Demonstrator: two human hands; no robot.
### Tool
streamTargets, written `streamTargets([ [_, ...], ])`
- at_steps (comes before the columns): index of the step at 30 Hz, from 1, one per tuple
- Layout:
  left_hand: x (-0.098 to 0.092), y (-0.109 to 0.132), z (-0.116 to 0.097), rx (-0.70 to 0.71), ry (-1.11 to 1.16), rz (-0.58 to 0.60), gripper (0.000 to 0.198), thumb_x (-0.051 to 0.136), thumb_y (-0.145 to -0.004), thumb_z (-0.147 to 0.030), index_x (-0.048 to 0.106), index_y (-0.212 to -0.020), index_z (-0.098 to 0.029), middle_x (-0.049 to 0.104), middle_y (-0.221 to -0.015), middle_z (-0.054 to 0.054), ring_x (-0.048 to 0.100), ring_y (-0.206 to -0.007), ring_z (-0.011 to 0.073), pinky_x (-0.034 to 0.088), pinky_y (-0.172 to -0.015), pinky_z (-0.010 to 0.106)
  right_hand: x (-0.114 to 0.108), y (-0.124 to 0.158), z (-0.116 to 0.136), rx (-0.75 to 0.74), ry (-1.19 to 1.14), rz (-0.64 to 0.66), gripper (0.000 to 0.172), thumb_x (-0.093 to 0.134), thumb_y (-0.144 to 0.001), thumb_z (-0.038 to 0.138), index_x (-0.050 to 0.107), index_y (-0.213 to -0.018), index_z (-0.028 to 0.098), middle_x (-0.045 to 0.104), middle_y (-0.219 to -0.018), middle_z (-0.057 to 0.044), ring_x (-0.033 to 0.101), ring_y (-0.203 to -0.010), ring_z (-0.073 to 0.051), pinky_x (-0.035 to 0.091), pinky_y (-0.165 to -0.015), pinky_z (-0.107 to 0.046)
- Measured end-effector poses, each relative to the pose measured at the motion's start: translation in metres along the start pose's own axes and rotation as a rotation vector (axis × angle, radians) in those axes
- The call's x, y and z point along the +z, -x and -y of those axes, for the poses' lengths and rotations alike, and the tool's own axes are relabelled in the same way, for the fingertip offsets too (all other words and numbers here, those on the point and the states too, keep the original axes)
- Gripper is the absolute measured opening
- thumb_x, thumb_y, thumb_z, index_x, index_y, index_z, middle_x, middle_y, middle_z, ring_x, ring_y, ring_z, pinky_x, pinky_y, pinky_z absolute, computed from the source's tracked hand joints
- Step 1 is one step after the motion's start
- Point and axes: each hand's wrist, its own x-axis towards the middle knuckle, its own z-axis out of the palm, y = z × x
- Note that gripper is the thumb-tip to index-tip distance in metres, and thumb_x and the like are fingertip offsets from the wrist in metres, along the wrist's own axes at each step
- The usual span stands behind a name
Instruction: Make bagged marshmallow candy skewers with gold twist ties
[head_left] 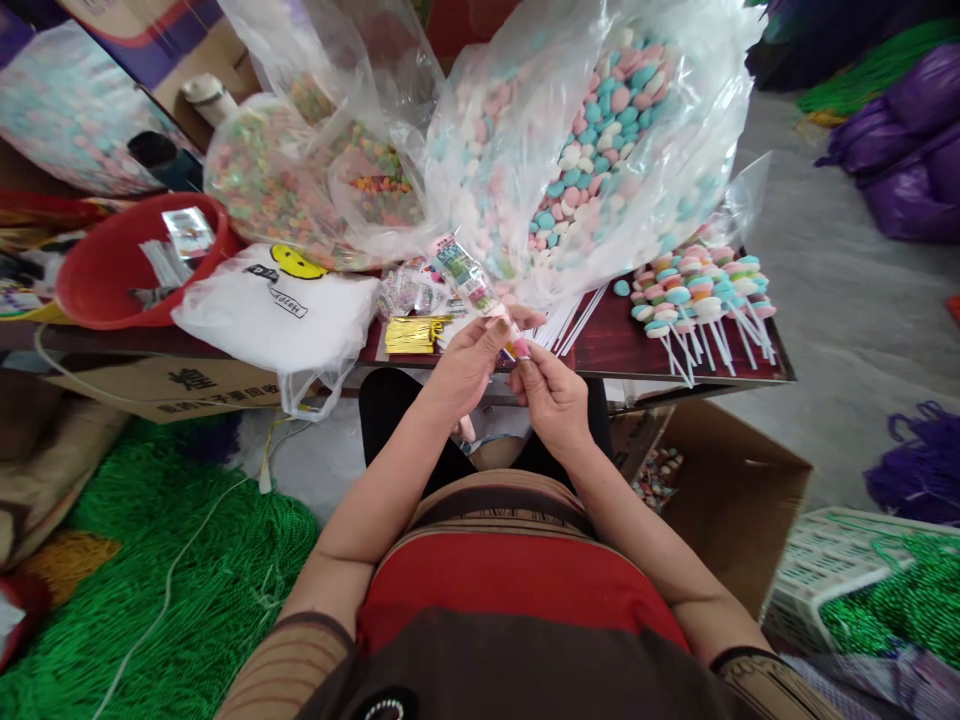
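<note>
My left hand (471, 358) pinches a candy skewer in a clear printed wrapper (466, 277), which slants up and to the left. My right hand (550, 390) is closed on the skewer's lower end, beside the left fingers. Both hands hover at the front edge of a dark red table (637, 345). Behind them lies a big clear bag of pastel candies (592, 150). A heap of finished candy skewers on white sticks (701, 295) rests on the table to the right. Gold twist ties (412, 333) lie just left of my hands.
A red bucket (112, 290) and a white smiley-face bag (285, 305) sit at the left of the table. A second bag of mixed candies (300, 180) is behind them. An open cardboard box (739, 485) stands at my right. Green mesh (165, 580) covers the floor to the left.
</note>
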Motion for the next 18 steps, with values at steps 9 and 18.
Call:
streamTargets([
  [9,0.013,0.009,0.000,-0.072,0.054,0.000,0.040,0.079,-0.078,-0.052,0.072,-0.093,-0.016,0.075,-0.088,0.004,0.060,-0.059,0.0085,0.043,-0.047,0.019,0.001,0.001,0.003,0.017,-0.087,-0.018,0.030,0.057,-0.097,0.052,0.067,-0.094,0.023,0.061,-0.060,0.005,0.049,-0.045,-0.009,0.042,-0.046,-0.024],
  [18,0.016,0.007,0.002,0.020,0.059,-0.133,0.042,0.077,-0.079,-0.056,0.065,-0.094,-0.019,0.064,-0.067,-0.003,0.065,-0.066,0.0135,0.047,-0.056,0.023,-0.003,-0.002,0.001,0.001,-0.024,0.076,0.030,0.057,-0.097,0.049,0.073,-0.102,0.024,0.062,-0.061,0.004,0.051,-0.047,-0.010,0.046,-0.048,-0.025],
])
